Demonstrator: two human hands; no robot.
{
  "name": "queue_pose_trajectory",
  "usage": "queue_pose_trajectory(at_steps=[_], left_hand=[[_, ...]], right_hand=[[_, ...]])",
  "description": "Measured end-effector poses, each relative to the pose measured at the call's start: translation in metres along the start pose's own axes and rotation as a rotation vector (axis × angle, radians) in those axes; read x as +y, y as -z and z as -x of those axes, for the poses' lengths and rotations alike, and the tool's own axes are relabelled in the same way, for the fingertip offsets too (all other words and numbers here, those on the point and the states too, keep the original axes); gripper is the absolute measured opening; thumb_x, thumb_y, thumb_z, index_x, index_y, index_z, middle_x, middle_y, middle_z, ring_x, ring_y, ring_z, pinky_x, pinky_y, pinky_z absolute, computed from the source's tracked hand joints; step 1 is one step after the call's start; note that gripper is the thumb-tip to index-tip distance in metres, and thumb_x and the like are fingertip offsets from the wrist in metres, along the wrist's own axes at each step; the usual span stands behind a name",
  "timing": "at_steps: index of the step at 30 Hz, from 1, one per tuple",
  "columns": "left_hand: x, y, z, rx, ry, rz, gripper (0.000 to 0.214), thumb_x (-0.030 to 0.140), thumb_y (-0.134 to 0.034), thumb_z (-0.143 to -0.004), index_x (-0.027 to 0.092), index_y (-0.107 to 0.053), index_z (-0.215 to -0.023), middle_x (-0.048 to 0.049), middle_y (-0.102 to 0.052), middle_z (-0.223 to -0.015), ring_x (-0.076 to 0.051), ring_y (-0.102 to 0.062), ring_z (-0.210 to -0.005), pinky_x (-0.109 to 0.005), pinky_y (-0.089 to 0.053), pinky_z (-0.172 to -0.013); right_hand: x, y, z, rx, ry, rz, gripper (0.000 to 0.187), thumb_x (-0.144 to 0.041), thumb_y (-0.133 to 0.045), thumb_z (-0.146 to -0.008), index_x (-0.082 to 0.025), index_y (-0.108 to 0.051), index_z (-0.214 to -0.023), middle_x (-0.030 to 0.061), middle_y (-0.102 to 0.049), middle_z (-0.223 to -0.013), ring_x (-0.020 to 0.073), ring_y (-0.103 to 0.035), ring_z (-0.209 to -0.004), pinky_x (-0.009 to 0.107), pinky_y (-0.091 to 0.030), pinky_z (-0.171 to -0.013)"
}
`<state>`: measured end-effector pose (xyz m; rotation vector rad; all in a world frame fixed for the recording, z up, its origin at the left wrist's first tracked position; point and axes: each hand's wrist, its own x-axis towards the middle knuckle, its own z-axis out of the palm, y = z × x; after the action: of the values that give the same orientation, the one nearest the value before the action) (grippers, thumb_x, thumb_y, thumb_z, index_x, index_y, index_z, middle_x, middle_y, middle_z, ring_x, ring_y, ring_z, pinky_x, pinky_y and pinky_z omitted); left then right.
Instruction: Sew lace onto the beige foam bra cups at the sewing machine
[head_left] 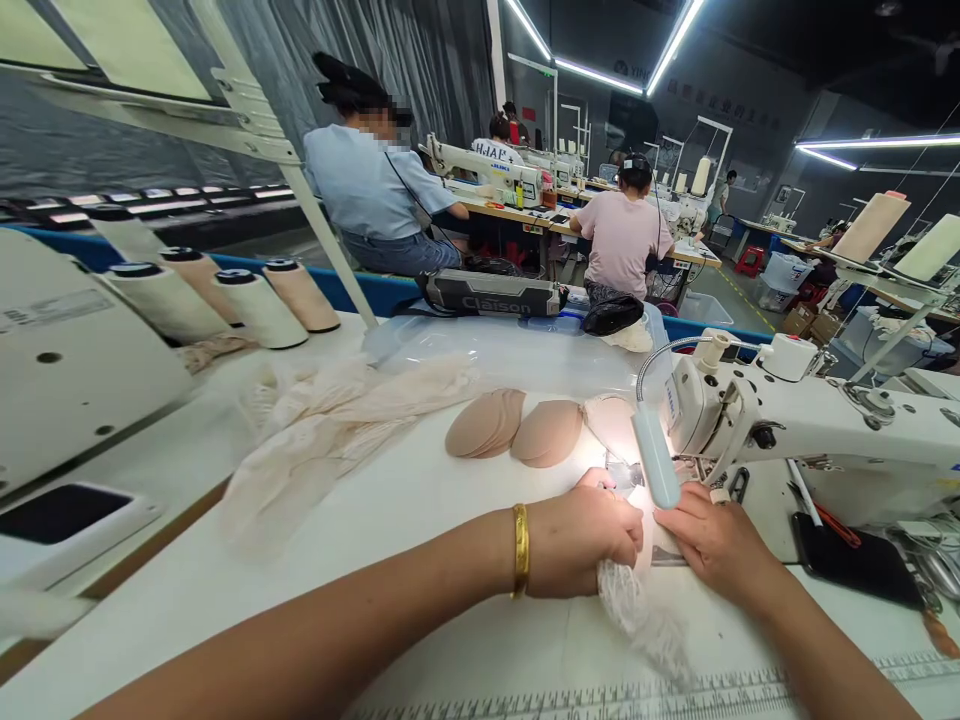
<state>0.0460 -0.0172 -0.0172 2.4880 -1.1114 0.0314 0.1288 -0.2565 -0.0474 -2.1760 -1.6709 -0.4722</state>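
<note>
My left hand (581, 540), with a gold bangle (520, 550) at its wrist, is closed on a strip of white lace (634, 610). The lace hangs from beneath the fist onto the table. My right hand (720, 545) lies at the sewing machine's bed, fingers stretched out, tips on pale fabric (643, 505) under the lamp. Both hands are just in front of the sewing machine (750, 400); the lamp (656, 460) partly hides the needle area. Beyond my left hand lie beige oval bra cups (551, 432) and a paler cup (611, 425).
Sheer cream fabric (322, 430) spreads over the table's left side. Thread cones (259, 305) stand behind it. A clear plastic bin (480, 350) borders the far edge. A black phone (859, 560) lies at right, and a ruler (570, 700) runs along the front. Co-workers sit at machines beyond.
</note>
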Motion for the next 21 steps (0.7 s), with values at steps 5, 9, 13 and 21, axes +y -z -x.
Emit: queue_pose_trajectory(at_steps=[5, 9, 13, 21], left_hand=[[-0.0055, -0.0022, -0.0010, 0.029, 0.011, 0.009, 0.011, 0.012, -0.071, -0.077, 0.021, -0.069, -0.073, 0.0033, -0.078, -0.103, -0.017, -0.069, -0.081, -0.044, -0.038, -0.098], [-0.0088, -0.0031, -0.0017, 0.037, 0.002, 0.033, 0.012, 0.009, -0.069, -0.076, 0.021, -0.069, -0.073, 0.0032, -0.078, -0.105, -0.018, -0.069, -0.084, -0.045, -0.035, -0.098], [-0.0093, -0.0044, -0.0027, 0.037, -0.003, 0.045, 0.011, 0.011, -0.068, -0.076, 0.021, -0.070, -0.073, 0.0036, -0.077, -0.104, -0.017, -0.068, -0.080, -0.043, -0.034, -0.095], [-0.0106, -0.0026, -0.0026, 0.042, -0.023, -0.004, 0.012, 0.012, -0.068, -0.078, 0.023, -0.073, -0.077, 0.0028, -0.077, -0.106, -0.018, -0.067, -0.085, -0.038, -0.036, -0.089]], right_hand=[[0.0020, -0.0010, 0.0026, -0.020, -0.065, 0.007, 0.035, -0.001, -0.045, -0.092, -0.023, -0.069, -0.103, 0.0030, -0.072, -0.093, 0.0209, -0.060, -0.091, 0.028, -0.039, -0.067], [0.0028, -0.0006, 0.0034, -0.050, -0.116, 0.014, 0.035, 0.000, -0.045, -0.089, -0.024, -0.068, -0.102, 0.0026, -0.073, -0.098, 0.0212, -0.060, -0.091, 0.028, -0.037, -0.066], [0.0033, -0.0008, 0.0049, -0.066, -0.123, 0.042, 0.029, -0.001, -0.046, -0.089, -0.023, -0.065, -0.091, 0.0036, -0.073, -0.100, 0.0217, -0.060, -0.092, 0.028, -0.036, -0.066], [0.0026, -0.0014, 0.0047, -0.075, -0.105, 0.074, 0.029, -0.001, -0.044, -0.090, -0.024, -0.063, -0.091, 0.0044, -0.071, -0.101, 0.0217, -0.059, -0.091, 0.030, -0.039, -0.067]])
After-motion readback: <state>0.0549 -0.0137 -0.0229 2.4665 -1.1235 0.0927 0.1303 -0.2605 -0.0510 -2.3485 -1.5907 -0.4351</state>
